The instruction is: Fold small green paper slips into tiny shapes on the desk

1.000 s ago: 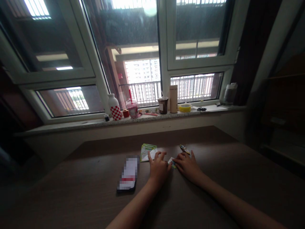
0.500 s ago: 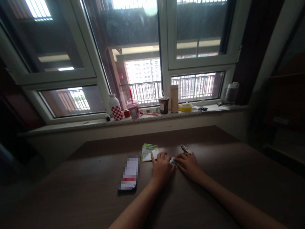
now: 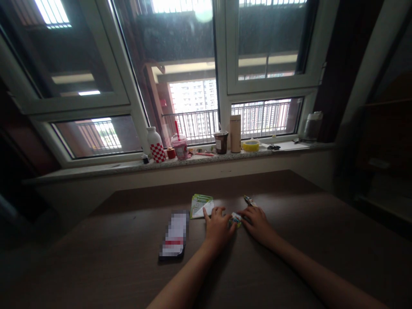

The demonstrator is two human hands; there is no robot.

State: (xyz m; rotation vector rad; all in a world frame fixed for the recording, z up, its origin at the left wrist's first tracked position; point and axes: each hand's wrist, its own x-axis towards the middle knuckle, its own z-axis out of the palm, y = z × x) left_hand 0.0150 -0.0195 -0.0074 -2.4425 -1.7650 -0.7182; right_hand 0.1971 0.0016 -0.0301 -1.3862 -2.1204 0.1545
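Note:
Between my hands on the table lies a small folded piece of printed paper (image 3: 236, 219), white with blue and yellow-green patches. My left hand (image 3: 218, 228) pinches its left side with thumb and a finger, while the other fingers stretch toward a stack of green and white paper sheets (image 3: 202, 206). On the paper's right edge, the fingertips of my right hand (image 3: 257, 224) are pressed together. Just beyond that hand is another small folded paper piece (image 3: 249, 200), dark and multicoloured, partly hidden by the fingers.
A phone (image 3: 174, 236) with a blurred screen lies on the brown table (image 3: 128, 274), left of my left hand. Along the windowsill (image 3: 106, 168) stand a checkered bottle (image 3: 157, 148), a pink drink cup (image 3: 180, 146), a dark drink cup (image 3: 221, 142), a beige flask (image 3: 235, 134) and yellow tape (image 3: 251, 146).
My right fingers have shifted slightly right, so more of the small folded paper shows between my hands. My left hand has hardly moved.

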